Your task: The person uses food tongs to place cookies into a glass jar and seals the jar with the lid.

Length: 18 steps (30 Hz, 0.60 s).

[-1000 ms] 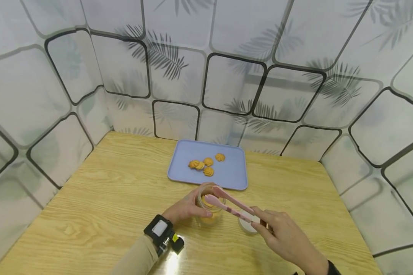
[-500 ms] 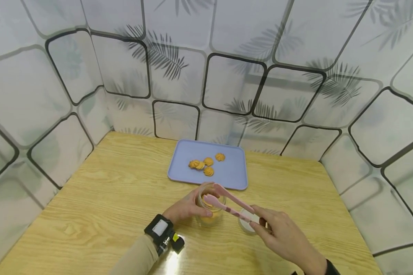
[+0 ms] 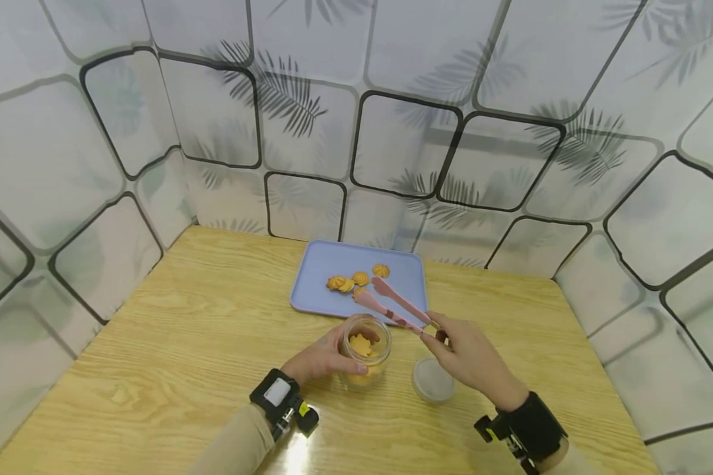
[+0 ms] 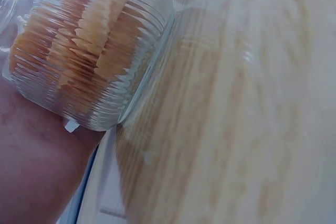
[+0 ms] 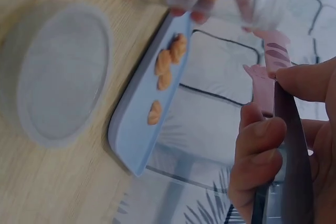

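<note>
I can read no words, brand or number anywhere, and on the white patch (image 3: 276, 392) of my left wrist device (image 3: 294, 397) nothing is legible.

The tabletop (image 3: 214, 330) is wood-grained, glossy under a bright glare. The jar (image 4: 157, 14) looks like clear, shiny, ribbed glass or plastic; the tray (image 3: 315, 264), smooth plastic; the lid (image 5: 65, 77), cloudy plastic. The tongs (image 3: 401, 301) have matt, plastic-looking tips (image 3: 365, 300) and smooth, dark handles (image 5: 294, 156). The biscuits (image 3: 336, 283) are rough and ridged, the curtain (image 3: 309, 39) thin, translucent sheeting.
</note>
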{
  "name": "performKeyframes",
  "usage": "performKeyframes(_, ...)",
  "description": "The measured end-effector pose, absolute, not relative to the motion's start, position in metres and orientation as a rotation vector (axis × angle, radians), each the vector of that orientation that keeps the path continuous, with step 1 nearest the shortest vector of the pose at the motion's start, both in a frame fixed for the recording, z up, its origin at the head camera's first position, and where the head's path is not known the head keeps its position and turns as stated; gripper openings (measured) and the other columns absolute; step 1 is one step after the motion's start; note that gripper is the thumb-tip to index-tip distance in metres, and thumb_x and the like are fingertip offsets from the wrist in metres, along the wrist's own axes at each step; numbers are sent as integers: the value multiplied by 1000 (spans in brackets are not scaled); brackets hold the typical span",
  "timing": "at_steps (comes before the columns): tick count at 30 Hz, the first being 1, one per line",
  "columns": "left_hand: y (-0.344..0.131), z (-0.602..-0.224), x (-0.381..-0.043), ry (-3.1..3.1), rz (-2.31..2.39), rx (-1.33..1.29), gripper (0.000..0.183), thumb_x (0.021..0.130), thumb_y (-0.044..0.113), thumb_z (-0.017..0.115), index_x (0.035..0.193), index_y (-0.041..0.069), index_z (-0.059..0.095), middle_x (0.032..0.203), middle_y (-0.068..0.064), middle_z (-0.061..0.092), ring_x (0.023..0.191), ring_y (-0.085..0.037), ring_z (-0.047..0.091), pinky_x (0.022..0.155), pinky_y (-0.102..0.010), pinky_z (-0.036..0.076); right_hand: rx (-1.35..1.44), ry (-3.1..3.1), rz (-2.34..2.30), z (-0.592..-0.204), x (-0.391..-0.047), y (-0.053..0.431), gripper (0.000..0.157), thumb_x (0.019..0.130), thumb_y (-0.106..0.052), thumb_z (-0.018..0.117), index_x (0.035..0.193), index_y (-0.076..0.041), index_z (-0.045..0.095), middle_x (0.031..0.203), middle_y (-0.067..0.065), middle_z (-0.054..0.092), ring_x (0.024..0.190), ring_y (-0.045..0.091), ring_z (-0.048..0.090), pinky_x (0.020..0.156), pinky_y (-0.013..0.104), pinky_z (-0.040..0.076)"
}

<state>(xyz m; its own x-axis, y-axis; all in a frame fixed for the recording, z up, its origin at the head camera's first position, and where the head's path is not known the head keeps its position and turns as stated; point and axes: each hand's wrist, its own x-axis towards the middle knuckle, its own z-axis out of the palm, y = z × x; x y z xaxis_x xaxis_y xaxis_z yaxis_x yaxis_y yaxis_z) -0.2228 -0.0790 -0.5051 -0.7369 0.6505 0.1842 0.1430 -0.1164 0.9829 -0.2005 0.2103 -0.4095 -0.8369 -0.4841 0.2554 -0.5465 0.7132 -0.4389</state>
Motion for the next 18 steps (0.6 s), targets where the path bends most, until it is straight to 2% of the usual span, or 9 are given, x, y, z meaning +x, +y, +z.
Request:
performKeyframes(7, -79, -506, -223, 1793, 1908, 873, 86, 84, 22, 81, 155, 15, 34, 140, -22, 51, 126, -25, 52, 107, -32, 44, 904, -2854, 621, -423, -246, 190, 37, 100, -25, 65, 128, 0, 65, 67, -7, 59, 53, 3, 45, 53, 24, 39)
performKeyframes(10, -78, -506, -224, 1796, 1912, 893, 85, 85, 21, 80, 155, 13, 34, 140, -24, 51, 128, -26, 51, 107, -32, 44, 888, -2896, 558, -429, -260, 181, 38, 100, -26, 65, 128, -1, 65, 68, -4, 60, 55, 6, 47, 52, 26, 40)
performKeyframes(18, -78, -506, -224, 1768, 1927, 898, 86, 84, 18, 81, 155, 9, 33, 140, -28, 49, 129, -29, 50, 107, -30, 43, 809, -2985, 393, -444, -283, 164, 30, 99, -28, 64, 113, -2, 67, 75, 1, 64, 62, 12, 55, 56, 32, 45)
